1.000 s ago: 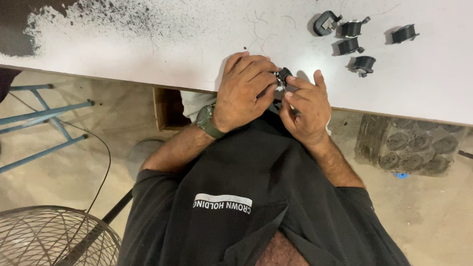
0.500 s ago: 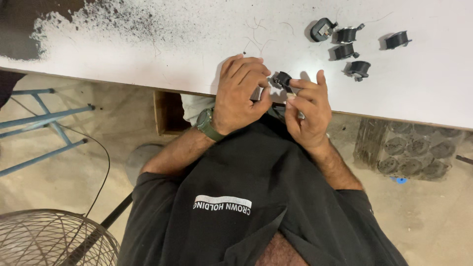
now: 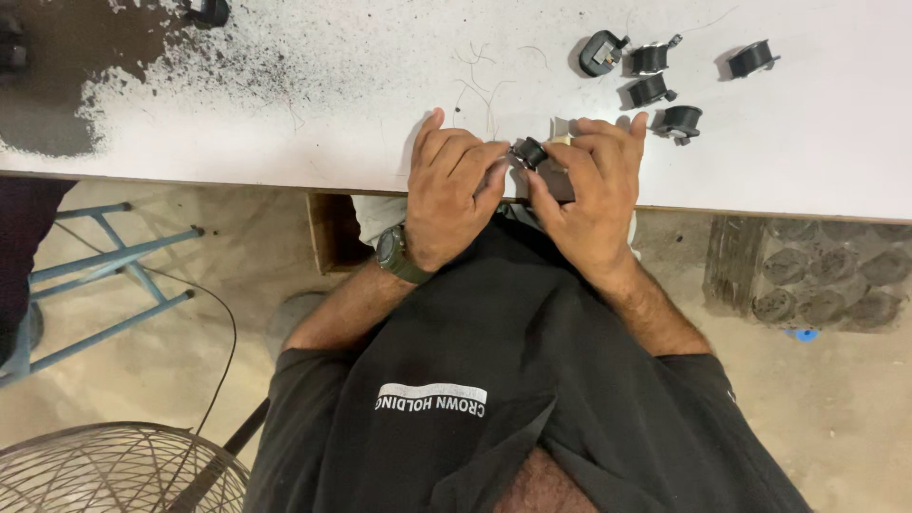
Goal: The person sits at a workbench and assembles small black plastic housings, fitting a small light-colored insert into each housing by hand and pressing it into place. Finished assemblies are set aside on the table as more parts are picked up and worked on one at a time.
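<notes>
Both hands, left hand (image 3: pixel 454 190) and right hand (image 3: pixel 591 195), pinch one small black spool (image 3: pixel 530 152) mid-frame, while five spools (image 3: pixel 655 74) sit upper right on the table (image 3: pixel 285 114).

White table (image 3: pixel 807 161) peppered with black dust toward its far left; 5 black spools (image 3: pixel 652 90) on it. Dark green watch (image 3: pixel 389 253), black shirt (image 3: pixel 513 380) with white lettering, blue metal frame (image 3: pixel 114 275).
</notes>
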